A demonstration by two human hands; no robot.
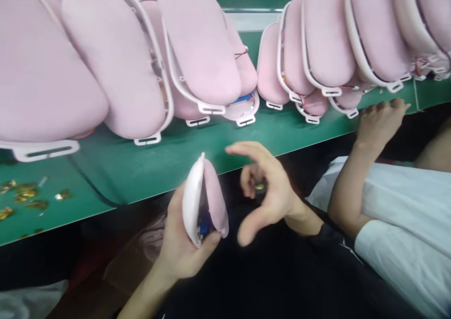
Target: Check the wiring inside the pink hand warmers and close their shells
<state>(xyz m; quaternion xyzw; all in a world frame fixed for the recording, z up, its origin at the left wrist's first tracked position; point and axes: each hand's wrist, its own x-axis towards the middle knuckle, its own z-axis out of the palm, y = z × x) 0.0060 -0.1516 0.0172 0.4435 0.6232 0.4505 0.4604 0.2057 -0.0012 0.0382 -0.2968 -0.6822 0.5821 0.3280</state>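
Note:
My left hand [179, 239] is closed around a padded pink-and-white oval casing [217, 199] held on edge, its thumb on the lower end. The white shell and the pink padded half stand apart along one side, and a bit of blue shows inside the gap. To the right, apart from the casing, is my right hand [269, 187]. Its thumb and index finger are spread wide, while the other fingers curl around a small dark object [260, 192] with a yellow mark. Most of that object is hidden, and its kind cannot be made out.
Several similar pink casings [200, 42] lean in rows along the green bench [148, 168], some with wires showing. Small gold-coloured pieces [26, 192] lie at the left, near a dark cable [91, 187]. A co-worker's hand [382, 121] rests at the bench edge on the right.

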